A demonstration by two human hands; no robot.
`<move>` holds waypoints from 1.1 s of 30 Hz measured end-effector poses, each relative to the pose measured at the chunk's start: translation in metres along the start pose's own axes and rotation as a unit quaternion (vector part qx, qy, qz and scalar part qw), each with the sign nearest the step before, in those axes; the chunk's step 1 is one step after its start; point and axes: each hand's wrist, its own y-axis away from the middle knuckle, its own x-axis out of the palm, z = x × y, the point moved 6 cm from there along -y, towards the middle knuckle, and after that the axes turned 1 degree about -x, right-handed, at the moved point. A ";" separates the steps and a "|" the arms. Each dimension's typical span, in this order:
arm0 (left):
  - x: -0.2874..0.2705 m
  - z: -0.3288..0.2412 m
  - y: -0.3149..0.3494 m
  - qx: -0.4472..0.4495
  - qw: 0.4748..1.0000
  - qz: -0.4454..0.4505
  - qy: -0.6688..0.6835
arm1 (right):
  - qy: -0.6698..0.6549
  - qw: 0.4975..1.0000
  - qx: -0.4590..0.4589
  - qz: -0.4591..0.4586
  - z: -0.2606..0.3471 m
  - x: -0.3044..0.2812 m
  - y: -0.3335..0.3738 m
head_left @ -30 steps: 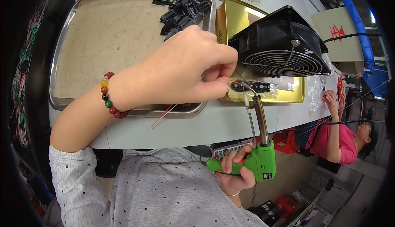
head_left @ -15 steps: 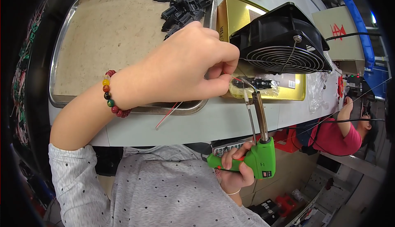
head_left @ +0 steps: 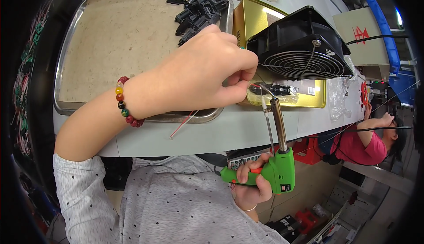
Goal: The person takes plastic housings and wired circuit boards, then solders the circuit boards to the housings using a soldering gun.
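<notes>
My left hand (head_left: 205, 69), wearing a beaded bracelet, pinches thin red and white wires (head_left: 182, 126). Their loose ends trail out below the wrist, over the tray's near edge. A short red tip reaches from the fingertips to a small black plastic part (head_left: 281, 89). That part rests on yellowish, clear-looking material at the gold tin. Below it, my right hand (head_left: 251, 191) grips the handle of a green soldering gun (head_left: 282, 171). The gun points upward, its bent metal tip and thin feed tube meeting at the wire end. My left fingers partly hide the wires.
A metal-rimmed tray (head_left: 110, 45) holds a pile of black plastic parts (head_left: 203, 12). A black fan (head_left: 300, 45) with a wire grille stands over the gold tin (head_left: 319, 96). Crumpled clear plastic (head_left: 341, 100) lies to the right. Farther right, a person in a pink shirt (head_left: 360, 146) sits.
My hands and the soldering gun stay nearly in place. My left wrist has shifted slightly right and the wires' loose ends moved a little with it. The other person's arm has moved.
</notes>
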 end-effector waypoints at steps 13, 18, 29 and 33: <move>0.001 -0.001 0.001 0.000 1.000 -0.007 -0.009 | -0.065 0.998 0.009 -0.005 -0.003 0.000 0.000; 0.002 -0.001 0.002 0.001 1.000 -0.006 -0.014 | -0.063 0.998 0.015 0.021 -0.005 0.001 0.000; 0.002 -0.002 0.000 0.003 1.000 -0.006 -0.021 | -0.058 0.998 0.011 0.005 -0.004 0.001 -0.001; 0.003 -0.002 0.000 0.003 1.000 -0.006 -0.018 | -0.050 0.999 0.009 -0.002 -0.004 0.002 -0.001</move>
